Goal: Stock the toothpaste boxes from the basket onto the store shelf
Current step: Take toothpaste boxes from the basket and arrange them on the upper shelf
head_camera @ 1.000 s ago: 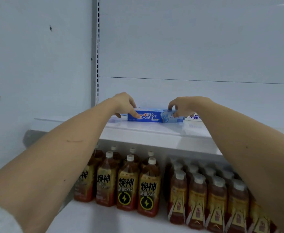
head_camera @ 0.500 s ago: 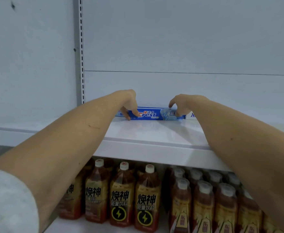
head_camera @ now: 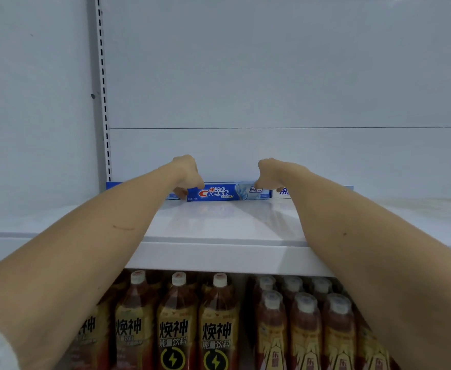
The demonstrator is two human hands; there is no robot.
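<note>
Both arms reach across the white shelf (head_camera: 219, 231) toward its back wall. The blue Crest toothpaste box (head_camera: 224, 192) lies on its long side at the rear of the shelf, at twelve o'clock from the camera, printed face forward, close against the back panel (head_camera: 272, 156).

The left hand (head_camera: 188, 173) sits over the box's left end, fingers curled down — the thumb tip and a fingertip show at the box's front corner, pinching that end. The right hand (head_camera: 271, 173) covers the right end (its fingers are bent downward onto the top edge), holding that end; whether its thumb reaches behind the box I cannot tell.

At nine o'clock of the held box another blue box (head_camera: 113, 186) lies along the back wall, mostly hidden by the left forearm. At three o'clock a white toothpaste box (head_camera: 281, 193) lies just beside it, partly behind the right wrist.

Below, at six o'clock, rows of brown drink bottles (head_camera: 216, 324) stand on the lower shelf.
</note>
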